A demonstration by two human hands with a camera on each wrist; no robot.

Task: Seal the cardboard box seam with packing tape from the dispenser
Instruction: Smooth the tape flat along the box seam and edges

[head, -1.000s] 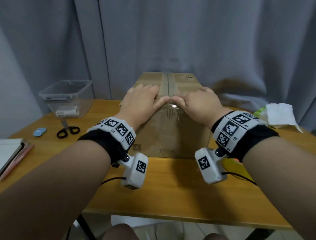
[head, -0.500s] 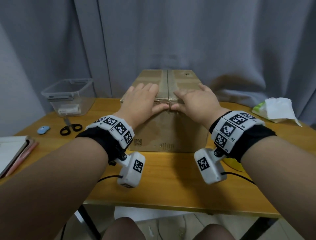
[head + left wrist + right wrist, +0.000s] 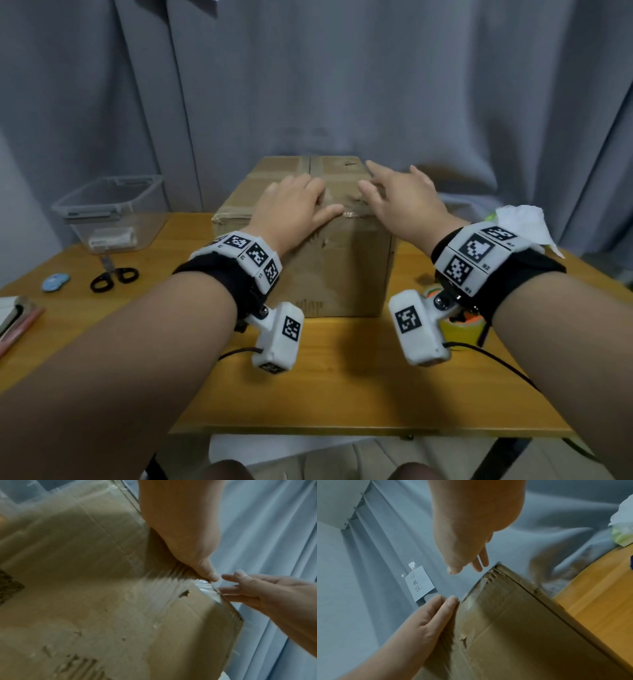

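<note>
The cardboard box [image 3: 329, 267] stands mid-table. Clear tape [image 3: 310, 168] runs along its top seam, and its crinkled end [image 3: 204, 585] folds over the near top edge. My left hand [image 3: 301, 195] lies flat on the box top left of the seam, thumb [image 3: 205, 572] pressing the tape end at the edge. My right hand [image 3: 394, 192] hovers just above the top right of the seam, fingers [image 3: 481, 561] straight and spread, holding nothing. The yellow-green tape roll [image 3: 459, 325] with an orange core sits right of the box, partly hidden by my right wrist camera.
A clear plastic bin [image 3: 109, 209] stands at the back left, with black scissors [image 3: 113, 277] and a small blue object [image 3: 54, 282] in front of it. A notebook [image 3: 13, 315] lies at the left edge. White tissue [image 3: 520, 222] is at the back right. A grey curtain hangs close behind.
My right hand has lifted off the box's near edge and moved back over the top with its fingers spread. The left hand stays pressed on the box.
</note>
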